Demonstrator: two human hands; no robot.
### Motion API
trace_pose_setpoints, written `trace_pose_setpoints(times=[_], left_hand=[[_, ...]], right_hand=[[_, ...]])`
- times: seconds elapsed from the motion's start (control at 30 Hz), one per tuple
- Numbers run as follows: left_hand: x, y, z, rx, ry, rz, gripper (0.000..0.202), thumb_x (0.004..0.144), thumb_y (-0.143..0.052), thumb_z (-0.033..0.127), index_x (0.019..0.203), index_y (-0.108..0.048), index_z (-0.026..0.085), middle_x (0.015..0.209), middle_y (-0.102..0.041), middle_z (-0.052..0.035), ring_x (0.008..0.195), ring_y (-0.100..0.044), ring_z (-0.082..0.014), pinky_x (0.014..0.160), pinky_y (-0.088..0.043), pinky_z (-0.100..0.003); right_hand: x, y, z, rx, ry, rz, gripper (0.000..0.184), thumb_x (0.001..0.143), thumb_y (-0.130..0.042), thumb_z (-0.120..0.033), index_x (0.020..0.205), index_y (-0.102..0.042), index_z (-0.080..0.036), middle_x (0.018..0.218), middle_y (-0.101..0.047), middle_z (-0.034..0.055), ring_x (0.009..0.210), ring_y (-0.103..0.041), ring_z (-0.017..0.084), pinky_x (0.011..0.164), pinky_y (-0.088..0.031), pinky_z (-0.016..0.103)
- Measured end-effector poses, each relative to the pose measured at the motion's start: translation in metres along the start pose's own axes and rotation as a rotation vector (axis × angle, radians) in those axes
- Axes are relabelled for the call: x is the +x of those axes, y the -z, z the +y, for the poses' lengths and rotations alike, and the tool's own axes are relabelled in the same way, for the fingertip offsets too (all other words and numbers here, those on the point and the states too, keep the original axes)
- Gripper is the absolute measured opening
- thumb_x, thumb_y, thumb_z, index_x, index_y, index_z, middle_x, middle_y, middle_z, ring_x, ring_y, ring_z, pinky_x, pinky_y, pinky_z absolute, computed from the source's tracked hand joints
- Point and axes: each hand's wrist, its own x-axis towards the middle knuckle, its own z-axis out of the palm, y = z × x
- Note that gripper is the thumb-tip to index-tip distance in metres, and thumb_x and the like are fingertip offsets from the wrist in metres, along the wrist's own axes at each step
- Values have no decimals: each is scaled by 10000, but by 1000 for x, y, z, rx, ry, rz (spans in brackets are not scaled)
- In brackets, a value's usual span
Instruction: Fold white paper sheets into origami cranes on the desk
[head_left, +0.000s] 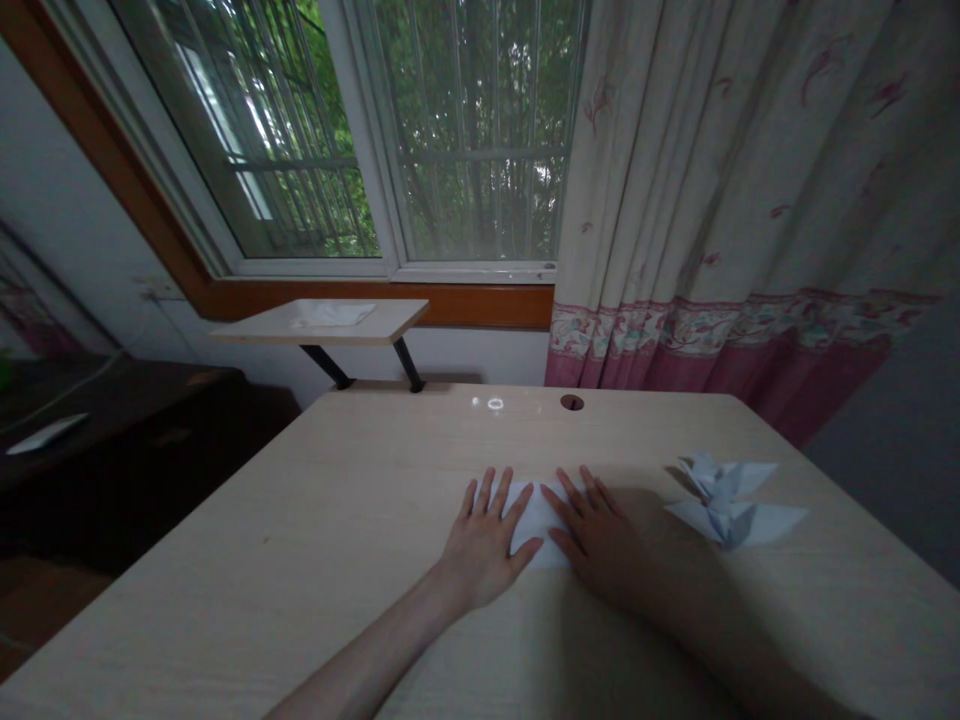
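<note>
A small white sheet of paper [538,520] lies flat on the pale wooden table [300,560]. My left hand [484,540] rests flat on the paper's left part, fingers spread and stretched out. My right hand [596,535] lies flat on its right part, fingers also extended. Both palms press down and hold nothing. Most of the paper is hidden under the two hands.
Two folded white paper figures [727,500] sit to the right of my hands. A cable hole [571,402] is near the table's far edge. A small raised shelf [322,322] stands at the back left, below a window; a curtain [750,200] hangs on the right.
</note>
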Motion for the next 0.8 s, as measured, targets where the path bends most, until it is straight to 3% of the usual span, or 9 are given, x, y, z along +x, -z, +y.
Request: trace_pose_setpoints(times=[0.17, 0.57, 0.8], left_hand=[[3, -1, -7, -1, 6, 19, 770, 862, -356, 745, 1475, -316, 281, 1571, -200, -112, 1433, -168, -362, 1119, -211, -559], [6, -3, -10, -12, -22, 10, 745, 895, -330, 710, 1493, -265, 270, 1580, -123, -131, 1444, -79, -360, 1125, -172, -573], [6, 2, -7, 12, -40, -1, 685, 950, -251, 648, 1478, -307, 216, 1558, -205, -128, 1445, -152, -293, 1144, -169, -550]], right_hand=[[0, 2, -1, 13, -29, 36, 527, 936, -499, -355, 1443, -387, -271, 1516, -337, 92, 1423, -178, 340, 1106, -297, 554], [2, 2, 4, 50, -13, -45, 504, 970, -407, -397, 1455, -359, -264, 1512, -354, 82, 1413, -253, 278, 1119, -276, 543], [3, 8, 4, 135, -32, -87, 460, 967, -405, -355, 1404, -451, -222, 1458, -438, 93, 1360, -376, 246, 1112, -326, 497]])
